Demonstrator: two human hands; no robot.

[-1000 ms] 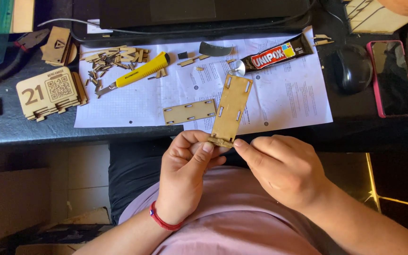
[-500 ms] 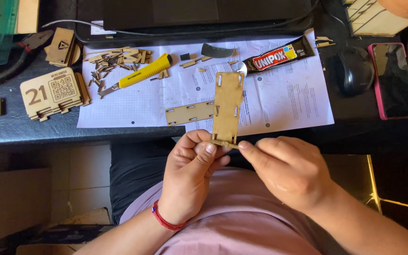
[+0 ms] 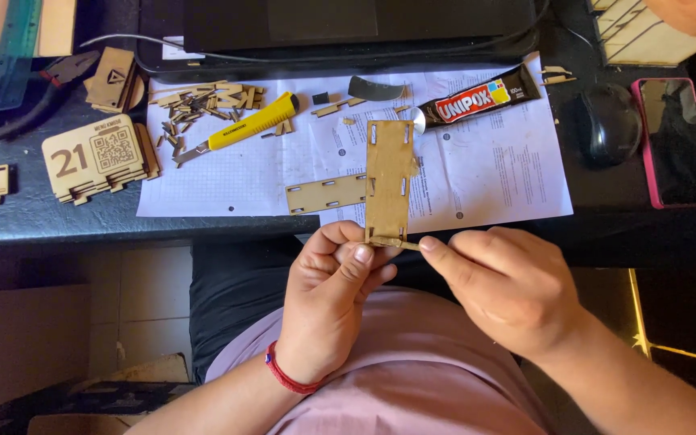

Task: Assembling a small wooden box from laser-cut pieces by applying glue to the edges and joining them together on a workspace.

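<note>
A black glue tube [image 3: 477, 101] with a red, yellow and blue label lies at one o'clock on the worktop [image 3: 34, 217], its nozzle on white printed sheets [image 3: 493, 169]. At ten o'clock sits a stack of tan wooden plaques [image 3: 98, 157] bearing a square code pattern; a yellow utility knife [image 3: 243, 129] lies at eleven. The left hand [image 3: 332, 302] has its grip clamped on the lower end of a slotted wooden panel [image 3: 388, 181], held upright over the worktop's near edge. The right hand [image 3: 509, 290] pinches a small wooden strip [image 3: 396, 242] against that end; a second ago the panel leaned right and the right fingers were off it. The strip's shape is hard to make out. A pink-cased phone [image 3: 674, 141] lies at two o'clock.
</note>
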